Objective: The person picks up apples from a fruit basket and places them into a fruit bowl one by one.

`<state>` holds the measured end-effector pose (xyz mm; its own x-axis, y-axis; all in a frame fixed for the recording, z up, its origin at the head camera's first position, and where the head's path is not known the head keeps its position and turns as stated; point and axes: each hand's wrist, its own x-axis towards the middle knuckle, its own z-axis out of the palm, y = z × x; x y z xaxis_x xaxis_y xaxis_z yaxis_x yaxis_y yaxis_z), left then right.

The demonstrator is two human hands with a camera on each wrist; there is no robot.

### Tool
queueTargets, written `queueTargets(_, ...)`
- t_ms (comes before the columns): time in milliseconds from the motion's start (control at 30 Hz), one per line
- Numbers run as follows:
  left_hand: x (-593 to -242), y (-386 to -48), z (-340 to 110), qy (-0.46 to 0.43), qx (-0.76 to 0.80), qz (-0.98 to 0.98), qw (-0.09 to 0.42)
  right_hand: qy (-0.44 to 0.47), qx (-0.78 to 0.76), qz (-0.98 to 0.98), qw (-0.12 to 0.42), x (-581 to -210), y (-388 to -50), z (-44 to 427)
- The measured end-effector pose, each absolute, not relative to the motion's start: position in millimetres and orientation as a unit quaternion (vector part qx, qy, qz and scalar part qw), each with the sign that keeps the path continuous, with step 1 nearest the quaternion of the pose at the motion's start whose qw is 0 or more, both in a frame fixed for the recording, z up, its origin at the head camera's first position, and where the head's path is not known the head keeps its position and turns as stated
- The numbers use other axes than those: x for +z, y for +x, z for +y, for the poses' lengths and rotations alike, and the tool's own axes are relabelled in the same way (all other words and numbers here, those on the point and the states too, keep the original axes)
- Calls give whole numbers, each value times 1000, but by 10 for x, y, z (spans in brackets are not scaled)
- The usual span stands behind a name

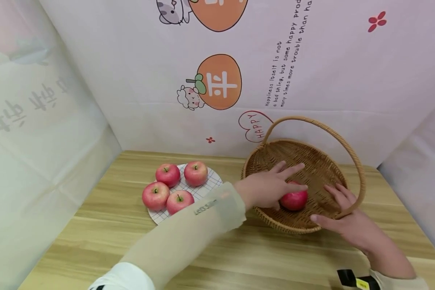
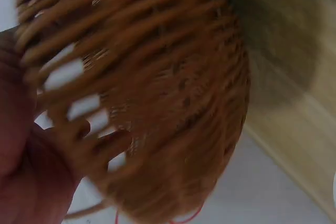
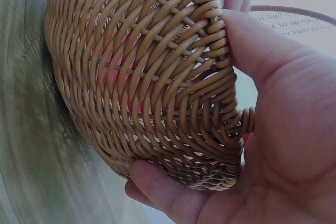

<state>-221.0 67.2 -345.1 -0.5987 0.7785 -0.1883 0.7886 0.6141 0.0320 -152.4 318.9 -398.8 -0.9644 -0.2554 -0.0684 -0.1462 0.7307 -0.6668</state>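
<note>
A wicker basket (image 1: 319, 161) with a tall arched handle stands at the right of the table. One red apple (image 1: 295, 201) lies inside it, and its red shows through the weave in the right wrist view. My left hand (image 1: 272, 187) reaches over the near left rim with its fingers spread, directly above the apple and partly covering it. My right hand (image 1: 359, 225) holds the basket's right rim at the foot of the handle. In the right wrist view its fingers (image 3: 168, 187) lie along the woven wall. The basket wall (image 2: 157, 87) is blurred in the left wrist view.
Left of the basket, several red apples (image 1: 156, 196) sit on a round plate with a blue grid pattern (image 1: 212, 183). My left sleeve (image 1: 188, 237) covers part of the plate. A printed white sheet (image 1: 148, 80) hangs behind the wooden table (image 1: 105, 209).
</note>
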Motion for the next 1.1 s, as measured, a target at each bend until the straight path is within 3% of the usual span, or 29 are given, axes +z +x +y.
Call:
queueTargets(500,-3734,-2290,1203,433,-78,882,170,-111,-357,924,80,-3981,-1518,3191)
queueTargets(767,-3744,-2238,1266,392,-117,899,160,-111,-358,924,76,-3975,-1523,3186)
queueTargets(1100,-3766,-2296,1222,323,-30,930,174,-107,-362,923,77,-3981,-1510,3206)
